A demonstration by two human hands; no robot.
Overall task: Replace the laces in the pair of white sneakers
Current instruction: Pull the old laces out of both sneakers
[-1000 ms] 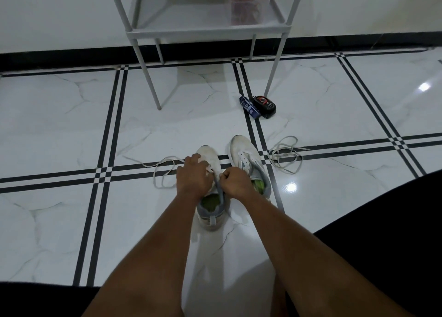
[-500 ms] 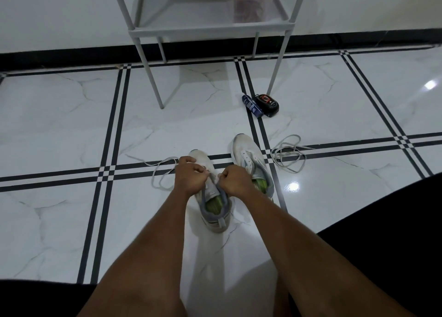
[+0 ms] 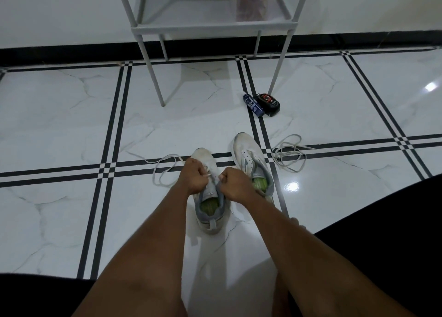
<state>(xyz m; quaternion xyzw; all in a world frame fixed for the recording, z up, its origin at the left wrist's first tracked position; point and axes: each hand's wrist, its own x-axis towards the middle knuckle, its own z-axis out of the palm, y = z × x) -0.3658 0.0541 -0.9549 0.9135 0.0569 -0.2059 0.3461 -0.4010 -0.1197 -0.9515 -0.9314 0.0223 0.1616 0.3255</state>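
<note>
Two white sneakers with green insoles stand side by side on the tiled floor. Both my hands work at the lacing of the left sneaker (image 3: 210, 211). My left hand (image 3: 195, 179) pinches a white lace (image 3: 165, 170) that loops out to the left on the floor. My right hand (image 3: 235, 185) is curled at the shoe's right eyelet edge; what it pinches is hidden by the fingers. The right sneaker (image 3: 248, 154) has bare eyelets. A second loose lace (image 3: 289, 152) lies coiled to its right.
A grey metal shelf rack (image 3: 210, 27) stands at the far wall, holding a clear box with a red lid (image 3: 254, 1). A blue packet (image 3: 253, 105) and a black-and-red object (image 3: 269, 102) lie by its front right leg. My dark-clothed legs fill the lower corners.
The left sneaker has slid slightly toward me and my hands moved a little apart over its tongue. The view tilted slightly.
</note>
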